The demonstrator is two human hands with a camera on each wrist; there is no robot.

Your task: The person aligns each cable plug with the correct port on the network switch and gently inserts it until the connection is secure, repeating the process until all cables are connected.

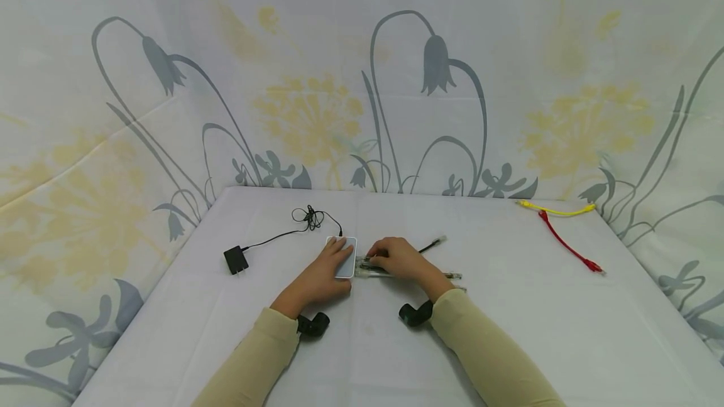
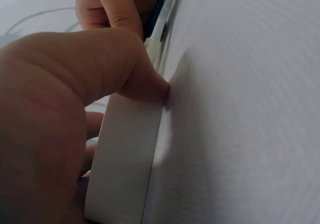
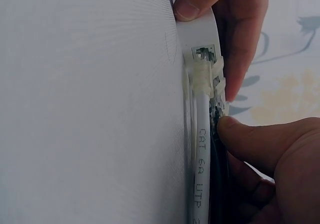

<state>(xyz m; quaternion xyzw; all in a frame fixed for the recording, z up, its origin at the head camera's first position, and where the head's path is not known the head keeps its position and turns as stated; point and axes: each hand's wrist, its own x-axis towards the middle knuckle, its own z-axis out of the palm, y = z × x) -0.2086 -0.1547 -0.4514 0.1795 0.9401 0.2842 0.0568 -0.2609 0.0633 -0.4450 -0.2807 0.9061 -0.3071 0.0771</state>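
Observation:
A small white network switch [image 1: 347, 267] with a grey top lies flat on the table. My left hand [image 1: 327, 272] holds it, thumb against the near side and fingers spread across the top. Along its right side, network cable plugs sit at the row of ports. A white network cable [image 3: 201, 134], printed CAT 6A UTP, has its clear plug at the nearest port. Just beyond it, my right hand [image 1: 403, 259] pinches a black network cable [image 3: 218, 176] close to its plug, thumb on the near side. The right fingers partly hide that plug and the farther ports.
A black power adapter [image 1: 235, 260] lies left, its bundled cord [image 1: 310, 218] running to the switch's back. Loose cable ends [image 1: 454, 276] point right past my right wrist. At the far right lie a yellow cable [image 1: 557, 210] and a red cable [image 1: 567, 244]. Patterned cloth [image 1: 339, 80] surrounds the table.

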